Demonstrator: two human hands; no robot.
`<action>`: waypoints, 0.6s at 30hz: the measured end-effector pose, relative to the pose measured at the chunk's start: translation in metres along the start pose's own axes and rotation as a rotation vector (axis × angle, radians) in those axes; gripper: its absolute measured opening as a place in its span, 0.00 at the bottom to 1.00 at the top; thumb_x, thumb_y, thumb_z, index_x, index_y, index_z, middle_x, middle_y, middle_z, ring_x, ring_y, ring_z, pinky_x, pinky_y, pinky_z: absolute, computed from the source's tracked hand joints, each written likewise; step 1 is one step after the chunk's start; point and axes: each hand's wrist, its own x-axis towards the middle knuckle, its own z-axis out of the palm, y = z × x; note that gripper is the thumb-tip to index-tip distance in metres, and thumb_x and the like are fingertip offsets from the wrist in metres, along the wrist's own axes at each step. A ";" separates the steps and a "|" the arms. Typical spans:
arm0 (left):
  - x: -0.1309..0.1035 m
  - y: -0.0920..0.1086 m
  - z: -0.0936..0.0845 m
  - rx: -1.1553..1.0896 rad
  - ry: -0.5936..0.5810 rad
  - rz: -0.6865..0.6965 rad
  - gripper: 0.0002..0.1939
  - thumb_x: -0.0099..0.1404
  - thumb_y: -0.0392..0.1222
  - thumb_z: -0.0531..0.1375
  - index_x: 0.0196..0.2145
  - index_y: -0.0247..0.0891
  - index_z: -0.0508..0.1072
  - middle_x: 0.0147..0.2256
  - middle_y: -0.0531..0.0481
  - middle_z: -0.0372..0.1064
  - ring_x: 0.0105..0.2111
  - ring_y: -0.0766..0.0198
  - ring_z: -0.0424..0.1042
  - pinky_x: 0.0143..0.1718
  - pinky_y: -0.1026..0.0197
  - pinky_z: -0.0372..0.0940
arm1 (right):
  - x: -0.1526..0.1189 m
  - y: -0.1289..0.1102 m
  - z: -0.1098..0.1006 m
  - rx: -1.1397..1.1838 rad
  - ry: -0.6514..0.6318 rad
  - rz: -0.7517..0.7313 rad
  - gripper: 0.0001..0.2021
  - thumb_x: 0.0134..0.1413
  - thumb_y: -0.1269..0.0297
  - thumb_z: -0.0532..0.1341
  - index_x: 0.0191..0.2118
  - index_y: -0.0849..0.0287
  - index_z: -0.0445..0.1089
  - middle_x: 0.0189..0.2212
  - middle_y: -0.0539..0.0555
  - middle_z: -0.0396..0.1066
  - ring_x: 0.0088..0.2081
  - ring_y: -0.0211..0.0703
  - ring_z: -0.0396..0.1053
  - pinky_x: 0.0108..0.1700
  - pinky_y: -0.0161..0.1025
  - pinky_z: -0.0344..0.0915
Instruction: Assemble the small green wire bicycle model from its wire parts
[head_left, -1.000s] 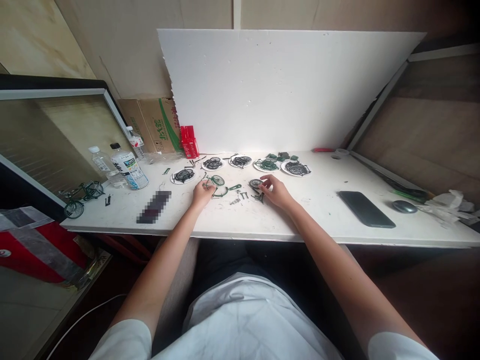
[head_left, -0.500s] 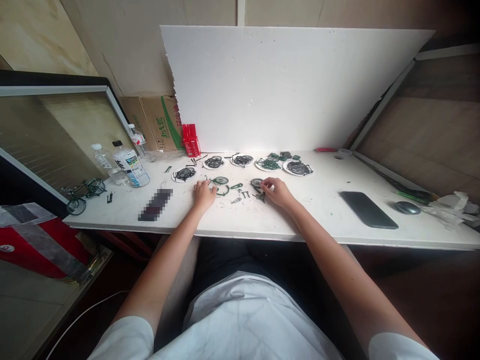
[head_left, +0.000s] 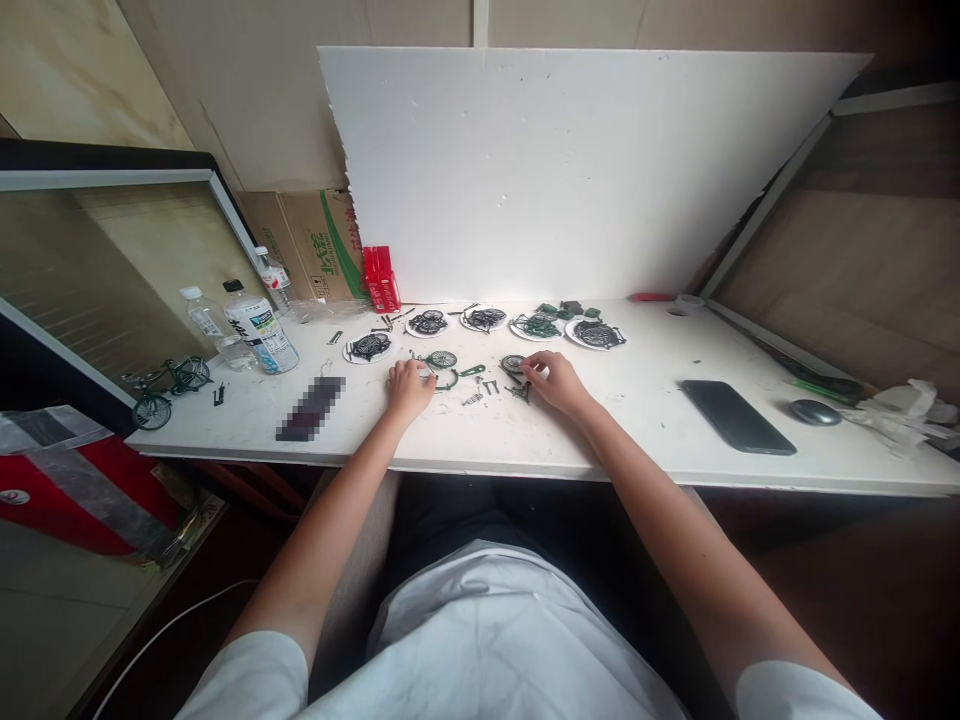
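Note:
My left hand (head_left: pixel 409 388) rests on the white table with its fingers curled beside a green model bicycle part with a spoked wheel (head_left: pixel 442 360). Whether it grips that part is hard to tell. At the right, my right hand (head_left: pixel 551 380) has thumb and forefinger together at the edge of a dark wheel piece (head_left: pixel 513 366); what lies between the fingertips is too small to make out. Between the hands lie a green chain-guard-like piece (head_left: pixel 472 370) and several small loose parts (head_left: pixel 491 387).
Behind the hands stand several plates of dark and green parts (head_left: pixel 595 335). Bottles (head_left: pixel 262 335) and an assembled model bicycle (head_left: pixel 169 388) are at the left. A black phone (head_left: pixel 736 418) and a mouse (head_left: pixel 815 413) lie at the right. A white board (head_left: pixel 585 170) leans behind.
Both hands stay in nearly the same place. The fingers of my right hand have shifted very slightly; the parts lie much as before.

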 end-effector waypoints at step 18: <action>0.000 0.002 -0.003 0.011 -0.018 0.005 0.17 0.72 0.49 0.60 0.55 0.41 0.73 0.61 0.35 0.68 0.66 0.40 0.63 0.66 0.41 0.61 | 0.001 0.016 0.005 -0.038 -0.081 -0.078 0.20 0.39 0.85 0.57 0.24 0.56 0.82 0.45 0.60 0.78 0.54 0.61 0.69 0.57 0.54 0.67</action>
